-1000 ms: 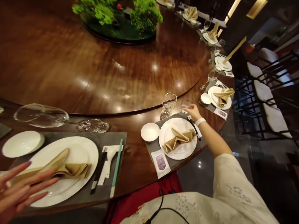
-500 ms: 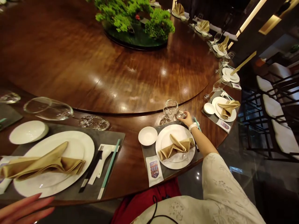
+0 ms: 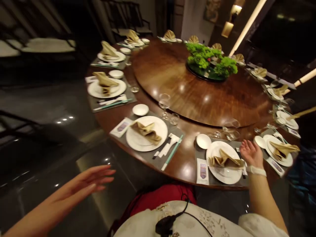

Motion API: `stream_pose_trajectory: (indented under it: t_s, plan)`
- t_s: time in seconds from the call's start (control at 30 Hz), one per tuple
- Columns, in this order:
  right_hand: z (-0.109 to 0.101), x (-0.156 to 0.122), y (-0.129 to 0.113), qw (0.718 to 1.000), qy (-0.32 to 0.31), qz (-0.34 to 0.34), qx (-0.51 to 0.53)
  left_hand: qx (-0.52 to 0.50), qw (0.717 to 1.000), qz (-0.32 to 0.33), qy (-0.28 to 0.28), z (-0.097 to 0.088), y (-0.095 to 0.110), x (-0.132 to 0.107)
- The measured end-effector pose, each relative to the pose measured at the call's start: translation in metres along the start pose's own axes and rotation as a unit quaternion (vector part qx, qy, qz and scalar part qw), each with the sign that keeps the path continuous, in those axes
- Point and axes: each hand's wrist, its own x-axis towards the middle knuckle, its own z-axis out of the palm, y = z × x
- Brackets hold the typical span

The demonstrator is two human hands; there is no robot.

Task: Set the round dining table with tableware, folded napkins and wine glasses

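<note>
My right hand, a white band at its wrist, hovers palm up over the right side of a place setting, fingers loosely apart and nothing in them. Just left of it lies a white plate bearing a folded gold napkin. Beyond the plate stand a wine glass and a small glass. A small white bowl and a wrapped packet sit to the plate's left. My left hand hangs in the air above the floor, fingers stretched out and holding nothing.
The round wooden table carries a large turntable with a green plant centrepiece. Another plate, with chopsticks beside it, is nearer the left. More settings ring the table. Chairs stand at the back left.
My right hand has let go of the small glass and drawn back toward me. The view has swung left, showing more table and floor. My left hand now shows farther into view.
</note>
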Motion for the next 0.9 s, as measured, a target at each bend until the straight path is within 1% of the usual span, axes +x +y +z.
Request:
stream_pose_trajectory:
  t_s: [0.03,0.07,0.1,0.13,0.2,0.23,0.27,0.3,0.33,0.4,0.47,0.53,0.6,0.63,0.67,0.7,0.77,0.83,0.9]
  plan:
    - [0.005,-0.027,0.013,0.998,-0.031,-0.004,0.052,-0.030,1.000,0.000,-0.001,-0.012,-0.016,-0.001]
    - [0.013,-0.054,0.033,0.995,-0.059,0.001,0.086,-0.058,0.998,-0.002,-0.007,-0.025,-0.031,-0.001]
    - [0.025,-0.080,0.059,0.991,-0.084,0.022,0.106,-0.080,0.997,-0.002,-0.013,-0.038,-0.045,0.000]
    - [0.040,-0.106,0.091,0.987,-0.099,0.060,0.115,-0.095,0.995,0.000,-0.016,-0.052,-0.057,0.000]
    - [0.079,-0.154,0.165,0.968,-0.140,0.191,0.087,-0.113,0.993,0.012,-0.016,-0.081,-0.078,0.000]
    - [0.101,-0.177,0.205,0.945,-0.169,0.276,0.045,-0.122,0.992,0.019,-0.022,-0.096,-0.086,0.001]
    - [0.124,-0.198,0.243,0.914,-0.201,0.353,-0.008,-0.132,0.990,0.028,-0.032,-0.110,-0.093,0.002]
    - [0.147,-0.218,0.278,0.879,-0.229,0.414,-0.061,-0.142,0.988,0.038,-0.048,-0.124,-0.097,0.005]
    - [0.170,-0.236,0.311,0.847,-0.244,0.461,-0.100,-0.153,0.985,0.050,-0.065,-0.138,-0.100,0.010]
    - [0.210,-0.265,0.365,0.792,-0.282,0.523,-0.141,-0.171,0.978,0.086,-0.085,-0.163,-0.102,0.027]
    - [0.246,-0.282,0.408,0.758,-0.300,0.556,-0.163,-0.181,0.971,0.125,-0.091,-0.185,-0.102,0.055]
    - [0.283,-0.287,0.447,0.745,-0.289,0.571,-0.188,-0.181,0.967,0.146,-0.107,-0.210,-0.105,0.092]
    - [0.328,-0.284,0.486,0.747,-0.262,0.576,-0.204,-0.173,0.967,0.138,-0.124,-0.241,-0.114,0.132]
    - [0.356,-0.283,0.505,0.750,-0.248,0.577,-0.209,-0.169,0.970,0.123,-0.121,-0.260,-0.122,0.149]
    - [0.387,-0.283,0.524,0.751,-0.237,0.577,-0.216,-0.167,0.975,0.104,-0.105,-0.281,-0.130,0.164]
    - [0.421,-0.286,0.543,0.751,-0.230,0.577,-0.225,-0.166,0.980,0.082,-0.075,-0.304,-0.140,0.175]
    - [0.500,-0.303,0.574,0.739,-0.241,0.577,-0.250,-0.169,0.985,0.034,0.011,-0.355,-0.158,0.186]
    - [0.587,-0.331,0.599,0.710,-0.295,0.578,-0.272,-0.172,0.978,-0.007,0.117,-0.408,-0.174,0.183]
    - [0.675,-0.365,0.620,0.667,-0.379,0.577,-0.282,-0.184,0.960,-0.033,0.209,-0.456,-0.187,0.175]
